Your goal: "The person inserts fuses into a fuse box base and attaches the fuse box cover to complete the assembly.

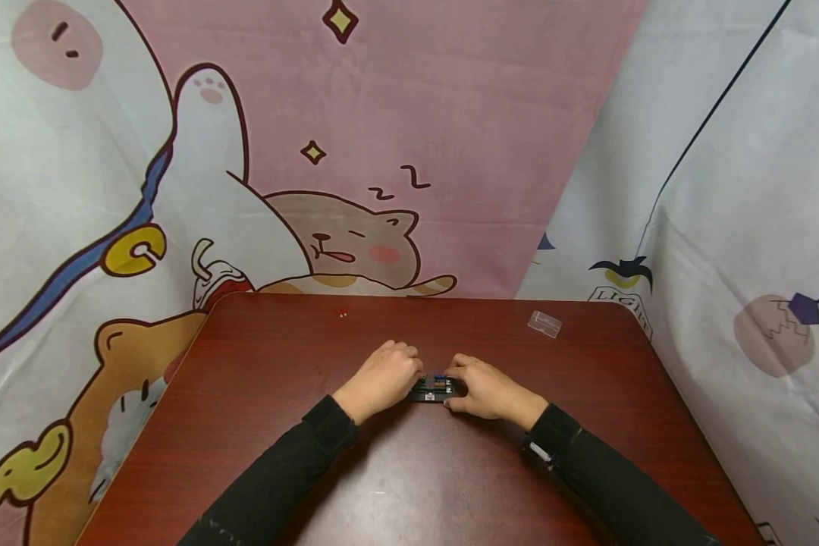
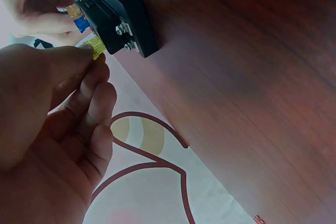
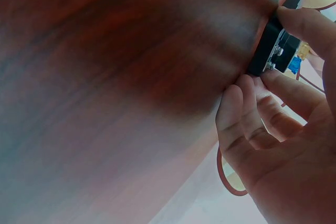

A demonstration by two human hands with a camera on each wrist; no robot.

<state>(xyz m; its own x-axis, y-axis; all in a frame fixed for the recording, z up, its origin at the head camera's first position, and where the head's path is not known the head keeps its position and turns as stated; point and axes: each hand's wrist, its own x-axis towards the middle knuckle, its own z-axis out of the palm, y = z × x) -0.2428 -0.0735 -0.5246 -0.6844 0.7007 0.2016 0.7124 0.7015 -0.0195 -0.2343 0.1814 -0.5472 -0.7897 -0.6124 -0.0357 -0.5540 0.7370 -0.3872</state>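
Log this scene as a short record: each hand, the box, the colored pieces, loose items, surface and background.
Left hand: pinches yellow piece at the box; whether fully seated, unclear
Right hand: grips black box
Box: on the table, metal screws showing
Other colored pieces: blue piece, orange piece
Loose items: clear plastic piece, far right; tiny red bits, far edge
Surface: reddish-brown table
Background: cartoon cloth
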